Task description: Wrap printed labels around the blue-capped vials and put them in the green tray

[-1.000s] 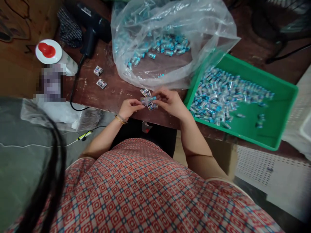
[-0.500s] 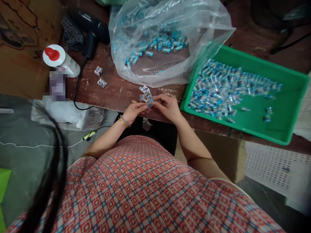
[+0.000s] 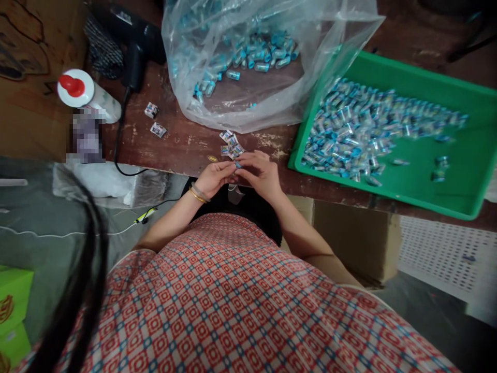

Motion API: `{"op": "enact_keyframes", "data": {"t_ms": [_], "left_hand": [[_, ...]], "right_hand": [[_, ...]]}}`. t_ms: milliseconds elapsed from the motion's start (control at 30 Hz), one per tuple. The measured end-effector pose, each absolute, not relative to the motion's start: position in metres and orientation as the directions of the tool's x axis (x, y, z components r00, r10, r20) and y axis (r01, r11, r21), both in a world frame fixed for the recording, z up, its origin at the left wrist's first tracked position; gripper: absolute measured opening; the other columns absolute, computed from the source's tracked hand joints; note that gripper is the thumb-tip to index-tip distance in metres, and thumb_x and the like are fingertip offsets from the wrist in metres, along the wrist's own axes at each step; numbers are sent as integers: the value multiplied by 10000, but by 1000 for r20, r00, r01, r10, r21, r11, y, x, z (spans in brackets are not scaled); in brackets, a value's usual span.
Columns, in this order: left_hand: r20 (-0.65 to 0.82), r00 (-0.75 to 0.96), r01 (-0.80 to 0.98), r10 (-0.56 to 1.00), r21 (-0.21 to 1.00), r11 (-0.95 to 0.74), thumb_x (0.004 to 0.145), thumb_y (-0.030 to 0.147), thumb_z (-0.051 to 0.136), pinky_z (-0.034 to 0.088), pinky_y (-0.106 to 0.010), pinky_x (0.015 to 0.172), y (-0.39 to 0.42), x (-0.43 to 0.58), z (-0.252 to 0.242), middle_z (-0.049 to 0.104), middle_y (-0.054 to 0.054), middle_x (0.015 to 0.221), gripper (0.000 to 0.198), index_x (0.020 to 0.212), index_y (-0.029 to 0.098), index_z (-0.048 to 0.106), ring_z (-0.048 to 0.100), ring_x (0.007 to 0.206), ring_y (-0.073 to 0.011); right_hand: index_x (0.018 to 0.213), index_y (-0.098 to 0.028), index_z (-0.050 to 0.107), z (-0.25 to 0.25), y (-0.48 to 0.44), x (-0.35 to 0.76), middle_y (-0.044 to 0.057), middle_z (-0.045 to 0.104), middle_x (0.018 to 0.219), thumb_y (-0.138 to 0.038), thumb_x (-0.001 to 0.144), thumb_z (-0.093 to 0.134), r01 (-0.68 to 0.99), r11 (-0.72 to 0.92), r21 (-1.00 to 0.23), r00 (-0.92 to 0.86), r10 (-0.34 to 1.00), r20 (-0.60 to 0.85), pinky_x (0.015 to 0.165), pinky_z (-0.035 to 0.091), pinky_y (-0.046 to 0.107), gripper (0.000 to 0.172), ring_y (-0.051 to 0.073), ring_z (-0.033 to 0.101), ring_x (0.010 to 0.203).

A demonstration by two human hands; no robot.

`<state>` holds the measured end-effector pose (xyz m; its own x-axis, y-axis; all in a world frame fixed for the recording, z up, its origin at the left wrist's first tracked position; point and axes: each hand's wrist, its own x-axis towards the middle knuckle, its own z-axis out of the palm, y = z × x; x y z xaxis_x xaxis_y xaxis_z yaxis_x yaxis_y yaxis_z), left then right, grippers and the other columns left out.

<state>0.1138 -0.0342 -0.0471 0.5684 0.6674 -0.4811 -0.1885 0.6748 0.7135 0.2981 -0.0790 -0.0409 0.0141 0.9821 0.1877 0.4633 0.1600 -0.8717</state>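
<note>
My left hand [image 3: 215,177] and my right hand [image 3: 261,173] meet at the table's front edge, fingertips pinched around one small clear capsule with a blue end [image 3: 237,165]. Fingers cover most of it. Just beyond my fingertips lie several small printed labels [image 3: 232,144] in a loose pile. Two more little stacks of printed labels, a farther one [image 3: 151,110] and a nearer one [image 3: 158,129], rest to the left. A clear plastic bag [image 3: 248,122] with several blue-ended capsules [image 3: 262,54] lies open behind the pile.
At the right a green tray [image 3: 438,199] holds many capsules [image 3: 349,134] with printing inside. A black hair dryer [image 3: 135,57] and its cord, plus a white bottle with a red top [image 3: 93,96], stand at the left. Cardboard boxes flank the table [image 3: 178,155].
My hands have drawn closer together around the capsule, and my right hand has shifted slightly left and down. The whole view has tilted a little.
</note>
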Motion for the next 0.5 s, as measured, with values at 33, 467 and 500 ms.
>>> {"op": "enact_keyframes", "data": {"t_ms": [33, 467, 500], "left_hand": [[-486, 566, -182, 666, 714, 676, 685, 485, 959, 545, -249, 706, -34, 114, -48, 770, -43, 874, 501, 1008, 137, 801, 680, 713, -101], [-475, 557, -164, 681, 741, 651, 763, 592, 878, 555, -242, 705, -30, 119, -50, 802, -94, 1003, 541, 1058, 149, 781, 708, 774, -126], [-478, 523, -160, 705, 758, 632, 780, 590, 865, 551, -234, 699, -27, 117, -52, 805, -97, 1033, 535, 1082, 156, 780, 706, 779, -121]], "right_hand": [[940, -313, 790, -41, -78, 300, -14, 828, 1136, -317, 897, 794, 458, 166, -873, 9, 981, 192, 1235, 374, 574, 43, 257, 755, 1163], [939, -307, 807, -26, -79, 337, 9, 833, 1027, -392, 953, 731, 397, 171, -902, 249, 926, 285, 1068, 547, 553, 115, 238, 790, 1023], [950, -316, 815, -21, -81, 363, 8, 831, 1005, -416, 949, 731, 439, 175, -882, 365, 862, 353, 1009, 573, 528, 130, 235, 789, 1006]]}}
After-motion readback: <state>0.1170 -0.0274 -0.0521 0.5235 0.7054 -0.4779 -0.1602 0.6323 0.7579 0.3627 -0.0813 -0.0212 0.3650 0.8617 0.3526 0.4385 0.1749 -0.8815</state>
